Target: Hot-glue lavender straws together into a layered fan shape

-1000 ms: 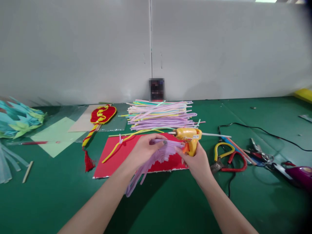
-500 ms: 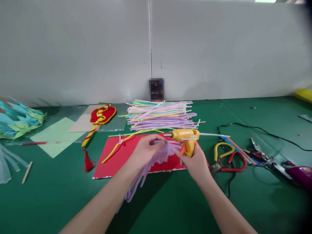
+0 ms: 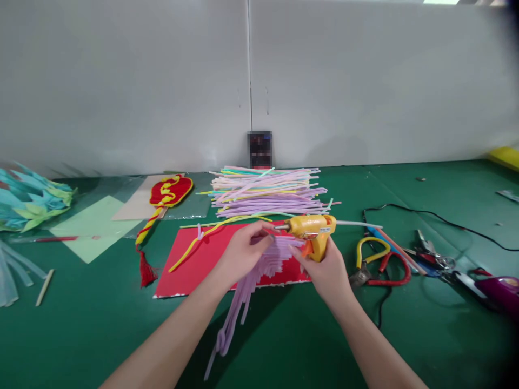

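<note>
My left hand (image 3: pixel 242 254) is closed around a bunch of lilac pipe cleaners (image 3: pixel 243 292) whose loose ends trail down toward me over the green table. My right hand (image 3: pixel 324 267) grips a yellow glue gun (image 3: pixel 310 229) by its orange handle. The gun's nozzle points left, right at the top of the lilac bunch beside my left fingers. Both hands hover over a red card sheet (image 3: pixel 194 262) that carries a loose yellow pipe cleaner (image 3: pixel 203 237).
A stack of pastel pipe cleaners (image 3: pixel 267 192) lies behind the red sheet. At the right are yellow-handled pliers (image 3: pixel 371 251), red-handled cutters (image 3: pixel 389 273), a black cable (image 3: pixel 430 216) and a purple tool (image 3: pixel 500 289). At the left lie a red-and-yellow ornament with tassel (image 3: pixel 164 202), pale green paper (image 3: pixel 91 227) and teal paper pieces (image 3: pixel 28 197).
The glue gun's nozzle has shifted a little left, up to the top of the bunch. The lilac bunch has turned in my left hand, its loose ends hanging lower and closer to me.
</note>
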Available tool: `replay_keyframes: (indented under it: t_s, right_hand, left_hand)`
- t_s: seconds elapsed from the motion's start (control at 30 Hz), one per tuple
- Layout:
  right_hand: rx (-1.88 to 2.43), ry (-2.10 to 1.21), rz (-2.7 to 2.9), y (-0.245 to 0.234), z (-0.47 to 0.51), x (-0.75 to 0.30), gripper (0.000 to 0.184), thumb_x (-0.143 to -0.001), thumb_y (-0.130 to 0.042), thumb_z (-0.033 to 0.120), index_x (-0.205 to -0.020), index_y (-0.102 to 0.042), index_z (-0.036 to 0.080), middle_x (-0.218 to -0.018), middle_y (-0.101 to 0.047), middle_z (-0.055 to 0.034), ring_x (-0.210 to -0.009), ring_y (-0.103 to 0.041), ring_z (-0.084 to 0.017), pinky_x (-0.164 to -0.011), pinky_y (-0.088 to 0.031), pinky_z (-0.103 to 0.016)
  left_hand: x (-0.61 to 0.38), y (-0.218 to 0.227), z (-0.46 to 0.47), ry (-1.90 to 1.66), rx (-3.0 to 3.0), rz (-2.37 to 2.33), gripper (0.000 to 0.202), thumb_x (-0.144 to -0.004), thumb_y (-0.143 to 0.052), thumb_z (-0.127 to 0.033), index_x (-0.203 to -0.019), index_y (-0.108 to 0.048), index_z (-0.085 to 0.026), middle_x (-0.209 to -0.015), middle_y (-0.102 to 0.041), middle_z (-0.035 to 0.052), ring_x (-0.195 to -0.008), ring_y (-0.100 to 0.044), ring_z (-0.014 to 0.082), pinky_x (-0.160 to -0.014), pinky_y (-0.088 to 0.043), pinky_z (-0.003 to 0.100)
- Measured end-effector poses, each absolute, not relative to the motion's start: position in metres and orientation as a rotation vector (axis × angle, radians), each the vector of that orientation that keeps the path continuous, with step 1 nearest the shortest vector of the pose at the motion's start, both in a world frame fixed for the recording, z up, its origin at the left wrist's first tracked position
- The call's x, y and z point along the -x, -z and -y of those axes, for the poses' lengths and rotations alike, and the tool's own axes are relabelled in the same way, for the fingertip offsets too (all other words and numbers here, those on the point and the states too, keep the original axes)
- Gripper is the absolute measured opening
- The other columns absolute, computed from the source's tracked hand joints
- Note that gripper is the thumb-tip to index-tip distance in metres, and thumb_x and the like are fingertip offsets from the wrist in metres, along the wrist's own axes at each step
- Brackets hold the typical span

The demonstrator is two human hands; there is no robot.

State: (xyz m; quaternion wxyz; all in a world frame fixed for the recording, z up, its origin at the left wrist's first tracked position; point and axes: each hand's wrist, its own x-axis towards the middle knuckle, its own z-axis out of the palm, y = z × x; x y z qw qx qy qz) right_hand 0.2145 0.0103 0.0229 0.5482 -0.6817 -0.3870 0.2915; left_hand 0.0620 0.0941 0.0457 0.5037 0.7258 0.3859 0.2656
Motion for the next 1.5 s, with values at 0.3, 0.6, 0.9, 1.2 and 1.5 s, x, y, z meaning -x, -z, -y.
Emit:
replay_keyframes:
  t_s: [0.3, 0.6, 0.9, 1.2, 1.5]
  right_hand:
    - [1.617, -0.612, 0.911, -0.024, -0.012, -0.219, 0.036, -0.063, -0.071, 0.039, -0.087, -0.051, 0.020, -0.050, -0.050, 0.0072, -0.040, -0.043, -0.010, -0.038, -0.036, -0.023]
    - [1.556, -0.598, 0.925, -0.023, -0.011, -0.220, 0.036, -0.062, -0.071, 0.039, -0.085, -0.052, 0.020, -0.051, -0.049, 0.0080, -0.040, -0.043, -0.009, -0.039, -0.037, -0.023]
    - [1.550, -0.657, 0.913, -0.037, -0.007, -0.228, 0.051, -0.059, -0.073, 0.046, -0.098, -0.053, 0.020, -0.069, -0.057, 0.0037, -0.048, -0.044, -0.009, -0.046, -0.042, -0.025]
    - [1.892, -0.310, 1.202, -0.038, -0.007, -0.256, 0.031, -0.066, -0.063, 0.041, -0.084, -0.054, 0.018, -0.071, -0.060, -0.0012, -0.057, -0.054, -0.014, -0.054, -0.044, -0.027]
    - [1.894, -0.253, 1.343, -0.037, -0.006, -0.253, 0.021, -0.068, -0.057, 0.036, -0.078, -0.049, 0.020, -0.061, -0.052, 0.0028, -0.045, -0.040, -0.009, -0.042, -0.035, -0.023]
  left_hand:
    - [-0.052, -0.053, -0.100, -0.531, -1.859, -0.821, 0.022, -0.085, -0.053, -0.028, -0.103, -0.064, -0.022, -0.105, -0.067, 0.0031, -0.094, -0.062, 0.0183, -0.081, -0.048, 0.030]
    - [-0.049, -0.062, -0.098, -0.507, -1.938, -0.827, 0.023, -0.085, -0.053, -0.025, -0.103, -0.067, -0.027, -0.108, -0.068, -0.0001, -0.095, -0.063, 0.0180, -0.081, -0.049, 0.029]
    - [-0.043, -0.072, -0.099, -0.573, -1.963, -0.897, 0.015, -0.083, -0.057, -0.024, -0.092, -0.069, -0.024, -0.095, -0.071, -0.0010, -0.087, -0.065, 0.0168, -0.079, -0.049, 0.027]
    - [-0.031, -0.105, -0.088, -0.523, -2.322, -1.145, 0.019, -0.085, -0.054, -0.026, -0.096, -0.069, -0.028, -0.100, -0.071, -0.0021, -0.090, -0.065, 0.0202, -0.078, -0.047, 0.029]
    - [-0.028, -0.117, -0.073, -0.373, -2.566, -1.178, 0.025, -0.091, -0.043, -0.026, -0.104, -0.064, -0.029, -0.103, -0.071, -0.0025, -0.090, -0.066, 0.0183, -0.071, -0.048, 0.025]
